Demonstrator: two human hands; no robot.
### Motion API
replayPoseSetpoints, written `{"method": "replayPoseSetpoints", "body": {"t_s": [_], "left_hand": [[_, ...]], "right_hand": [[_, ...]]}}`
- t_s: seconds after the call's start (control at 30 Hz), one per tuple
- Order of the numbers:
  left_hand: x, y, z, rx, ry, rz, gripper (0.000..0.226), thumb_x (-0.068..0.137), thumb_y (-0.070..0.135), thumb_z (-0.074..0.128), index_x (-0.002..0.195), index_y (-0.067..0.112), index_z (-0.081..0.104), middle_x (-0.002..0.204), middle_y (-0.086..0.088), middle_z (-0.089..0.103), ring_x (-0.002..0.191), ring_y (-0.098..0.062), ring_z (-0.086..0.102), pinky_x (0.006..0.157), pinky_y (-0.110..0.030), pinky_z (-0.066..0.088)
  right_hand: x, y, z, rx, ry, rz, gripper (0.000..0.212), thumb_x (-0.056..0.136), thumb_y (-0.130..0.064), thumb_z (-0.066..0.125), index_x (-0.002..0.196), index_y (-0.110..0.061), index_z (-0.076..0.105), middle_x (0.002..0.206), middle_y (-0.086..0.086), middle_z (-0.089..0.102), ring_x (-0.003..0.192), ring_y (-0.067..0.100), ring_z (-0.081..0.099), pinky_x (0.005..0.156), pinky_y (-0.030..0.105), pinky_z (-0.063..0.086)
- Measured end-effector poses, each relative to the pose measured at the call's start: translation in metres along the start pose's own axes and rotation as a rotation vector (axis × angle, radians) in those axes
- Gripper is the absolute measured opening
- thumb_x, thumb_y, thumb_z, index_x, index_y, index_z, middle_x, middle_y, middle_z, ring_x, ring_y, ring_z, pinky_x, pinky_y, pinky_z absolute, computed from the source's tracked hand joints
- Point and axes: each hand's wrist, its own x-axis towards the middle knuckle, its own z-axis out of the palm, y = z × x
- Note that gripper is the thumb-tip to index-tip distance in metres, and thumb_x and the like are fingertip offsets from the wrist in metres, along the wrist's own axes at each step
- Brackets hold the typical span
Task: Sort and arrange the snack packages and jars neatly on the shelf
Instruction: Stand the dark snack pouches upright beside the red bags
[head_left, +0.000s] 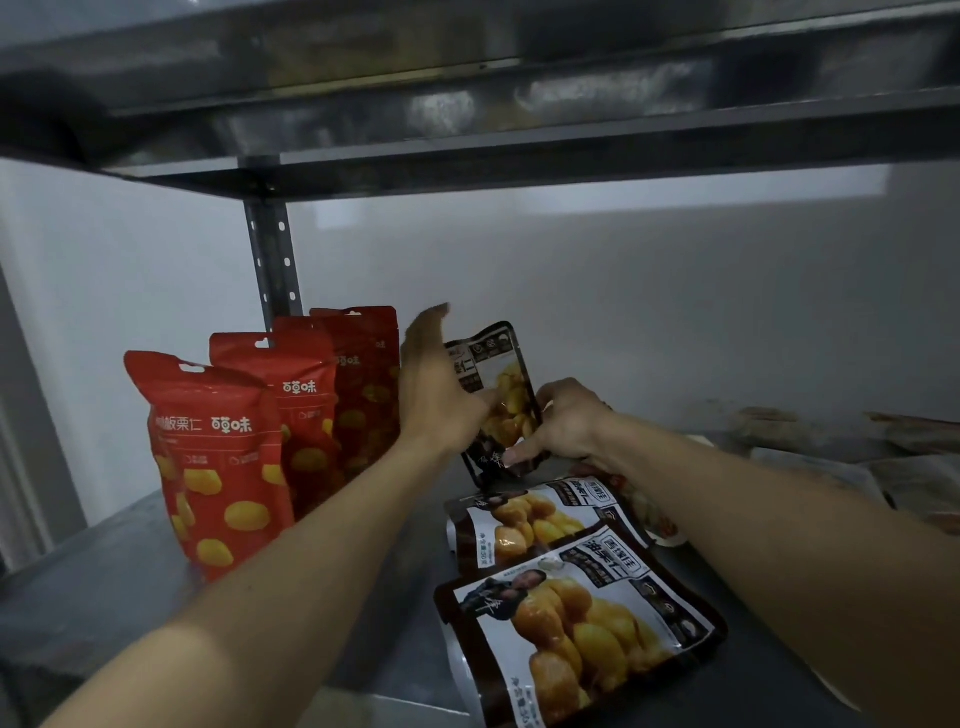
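Upright dark pouch (498, 384) stands on shelf (104, 597), held between both hands; looks light, soft foil-plastic, slick face, lumpy filling, so likely floppy and prone to tip or slide; best taken low at a bottom corner or by the side seams, not the filled middle. Right hand (569, 423) is the grip: fingers curled round pouch's lower right edge, thumb across lower front, closed on it; wrist bent inward, forearm reaching in from the right. Left hand (441, 389) just left of grip, flat, fingers straight up, palm against pouch's left edge, bracing not clasping; forearm stretched forward from low left. Red pouches (228, 441) upright in a row further left of grip, just beside left hand; flat dark pouches (566, 613) lie below grip, nearer the person; blurred packs (831, 447) right of grip, cannot tell what.
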Motion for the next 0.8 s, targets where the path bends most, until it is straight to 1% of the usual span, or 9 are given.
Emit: {"method": "replayPoseSetpoints", "body": {"t_s": [0.07, 0.1, 0.17, 0.23, 0.3, 0.37, 0.5, 0.63, 0.8], "left_hand": [[-0.008, -0.007, 0.004, -0.012, 0.089, -0.188, 0.113, 0.057, 0.041, 0.090, 0.145, 0.014, 0.024, 0.145, -0.007, 0.035, 0.135, -0.022, 0.032, 0.113, -0.035, 0.029], [-0.011, -0.012, 0.006, -0.079, 0.065, -0.274, 0.112, 0.056, 0.041, 0.090, 0.144, 0.015, 0.026, 0.142, -0.006, 0.039, 0.132, -0.022, 0.036, 0.112, -0.039, 0.034], [-0.015, -0.020, 0.006, -0.320, -0.092, -0.441, 0.082, 0.064, 0.027, 0.088, 0.132, 0.018, 0.042, 0.129, -0.004, 0.055, 0.119, -0.020, 0.053, 0.100, -0.039, 0.047], [-0.020, -0.027, 0.008, -0.472, -0.277, -0.549, 0.043, 0.076, 0.013, 0.078, 0.113, 0.020, 0.058, 0.111, 0.001, 0.067, 0.107, -0.018, 0.062, 0.087, -0.031, 0.051], [-0.021, -0.035, 0.010, -0.515, -0.277, -0.567, 0.028, 0.082, 0.006, 0.072, 0.103, 0.022, 0.062, 0.101, 0.004, 0.068, 0.102, -0.018, 0.063, 0.080, -0.026, 0.050], [-0.016, -0.041, 0.013, -0.544, -0.235, -0.589, 0.030, 0.083, 0.003, 0.070, 0.103, 0.021, 0.061, 0.100, 0.004, 0.067, 0.101, -0.017, 0.062, 0.078, -0.026, 0.049], [-0.006, -0.052, 0.018, -0.505, -0.219, -0.583, 0.038, 0.083, 0.001, 0.070, 0.117, 0.015, 0.061, 0.112, -0.005, 0.066, 0.106, -0.024, 0.061, 0.090, -0.040, 0.051], [-0.003, -0.058, 0.023, -0.530, -0.226, -0.564, 0.035, 0.084, 0.001, 0.068, 0.113, 0.019, 0.060, 0.107, -0.003, 0.064, 0.108, -0.025, 0.059, 0.092, -0.043, 0.050], [0.002, -0.060, 0.035, -0.556, -0.250, -0.549, 0.039, 0.085, -0.003, 0.066, 0.120, 0.014, 0.059, 0.116, -0.011, 0.064, 0.105, -0.024, 0.060, 0.095, -0.042, 0.050]], "right_hand": [[0.003, 0.002, 0.001, 0.020, 0.015, -0.010, 0.090, 0.056, -0.029, 0.093, 0.134, -0.013, 0.051, 0.130, 0.007, 0.058, 0.121, 0.025, 0.053, 0.097, 0.031, 0.045], [0.005, 0.002, 0.003, 0.031, 0.016, -0.014, 0.090, 0.056, -0.028, 0.093, 0.134, -0.012, 0.050, 0.130, 0.007, 0.058, 0.121, 0.025, 0.054, 0.099, 0.032, 0.045], [0.010, 0.003, 0.007, 0.040, 0.020, -0.023, 0.090, 0.056, -0.028, 0.093, 0.133, -0.012, 0.049, 0.131, 0.007, 0.058, 0.122, 0.025, 0.054, 0.103, 0.035, 0.045], [0.016, 0.001, 0.012, 0.022, 0.028, -0.040, 0.093, 0.055, -0.030, 0.093, 0.134, -0.013, 0.048, 0.133, 0.007, 0.058, 0.123, 0.026, 0.053, 0.104, 0.038, 0.045], [0.022, -0.002, 0.015, -0.027, 0.019, -0.085, 0.091, 0.056, -0.034, 0.093, 0.134, -0.015, 0.050, 0.133, 0.007, 0.058, 0.123, 0.025, 0.054, 0.104, 0.038, 0.045], [0.030, -0.005, 0.016, -0.099, 0.003, -0.147, 0.083, 0.057, -0.037, 0.091, 0.129, -0.017, 0.054, 0.130, 0.005, 0.061, 0.120, 0.024, 0.056, 0.102, 0.035, 0.046], [0.040, -0.004, 0.011, -0.170, -0.089, -0.227, 0.074, 0.069, -0.038, 0.085, 0.133, -0.019, 0.054, 0.138, 0.001, 0.054, 0.127, 0.022, 0.049, 0.102, 0.029, 0.038], [0.051, 0.007, 0.009, -0.237, -0.180, -0.227, 0.054, 0.086, -0.039, 0.070, 0.133, -0.018, 0.053, 0.137, 0.003, 0.055, 0.127, 0.024, 0.050, 0.107, 0.036, 0.039], [0.059, 0.018, 0.005, -0.399, -0.217, -0.175, 0.047, 0.092, -0.049, 0.056, 0.128, -0.018, 0.054, 0.131, 0.004, 0.056, 0.119, 0.025, 0.052, 0.097, 0.033, 0.042]]}}
